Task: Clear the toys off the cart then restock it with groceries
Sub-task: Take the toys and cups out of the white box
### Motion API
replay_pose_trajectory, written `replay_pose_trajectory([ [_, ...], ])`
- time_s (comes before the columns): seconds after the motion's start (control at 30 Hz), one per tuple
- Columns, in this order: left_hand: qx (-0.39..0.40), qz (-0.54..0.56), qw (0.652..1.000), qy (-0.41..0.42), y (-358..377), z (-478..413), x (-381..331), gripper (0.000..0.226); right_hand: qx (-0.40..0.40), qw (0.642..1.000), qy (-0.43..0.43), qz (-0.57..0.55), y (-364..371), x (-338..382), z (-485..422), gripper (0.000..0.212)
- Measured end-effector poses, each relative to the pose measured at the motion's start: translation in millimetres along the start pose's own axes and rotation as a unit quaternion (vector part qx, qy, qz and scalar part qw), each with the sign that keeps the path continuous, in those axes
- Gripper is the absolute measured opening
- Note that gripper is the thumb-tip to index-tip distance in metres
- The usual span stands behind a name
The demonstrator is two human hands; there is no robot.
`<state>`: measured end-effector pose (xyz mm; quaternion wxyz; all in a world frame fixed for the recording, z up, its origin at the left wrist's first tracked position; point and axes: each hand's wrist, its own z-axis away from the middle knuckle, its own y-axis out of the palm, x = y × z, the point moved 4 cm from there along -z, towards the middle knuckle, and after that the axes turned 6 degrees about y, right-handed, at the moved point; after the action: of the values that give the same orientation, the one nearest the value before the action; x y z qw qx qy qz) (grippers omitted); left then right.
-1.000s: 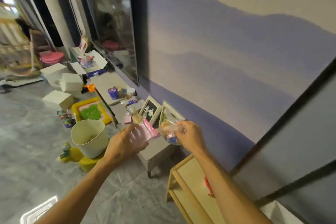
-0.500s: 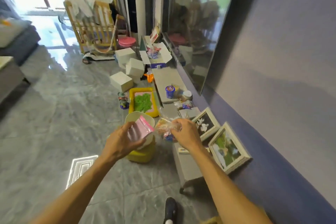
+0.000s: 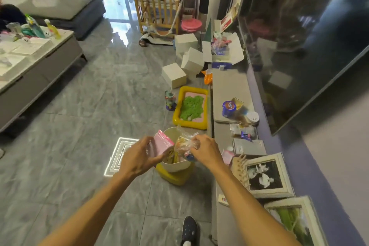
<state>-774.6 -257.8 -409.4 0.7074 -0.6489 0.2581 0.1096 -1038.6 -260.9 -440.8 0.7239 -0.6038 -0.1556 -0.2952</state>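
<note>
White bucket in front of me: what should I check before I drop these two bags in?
1. Grip of left hand on pink pouch: ok.
2. Pinch of right hand on clear bag: ok.
3. Both bags line up with the mouth of the white bucket in this view: ok.
4. Room inside the bucket: cannot tell, bags and hands hide most of it.
5. Bucket steady on the yellow base: cannot tell.
</note>
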Motion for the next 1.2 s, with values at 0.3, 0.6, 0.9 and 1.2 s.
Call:
replay_pose_trajectory([
  [0.3,0.094,0.022,0.993,-0.074,108,-109,60,0.101,0.042,0.996,0.069,-0.031,107,-57,-115,0.037],
  [0.6,0.137,0.056,0.981,-0.122,248,-174,146,0.121,0.080,0.987,0.140,-0.016,251,-122,-193,0.038],
  [0.9,0.181,0.053,0.975,-0.114,296,-187,182,0.078,0.140,0.979,0.144,0.006,287,-140,-201,0.045],
  [1.2,0.082,-0.016,0.996,-0.017,169,-205,126,0.096,0.046,0.993,0.105,0.039,174,-67,-195,0.096],
])
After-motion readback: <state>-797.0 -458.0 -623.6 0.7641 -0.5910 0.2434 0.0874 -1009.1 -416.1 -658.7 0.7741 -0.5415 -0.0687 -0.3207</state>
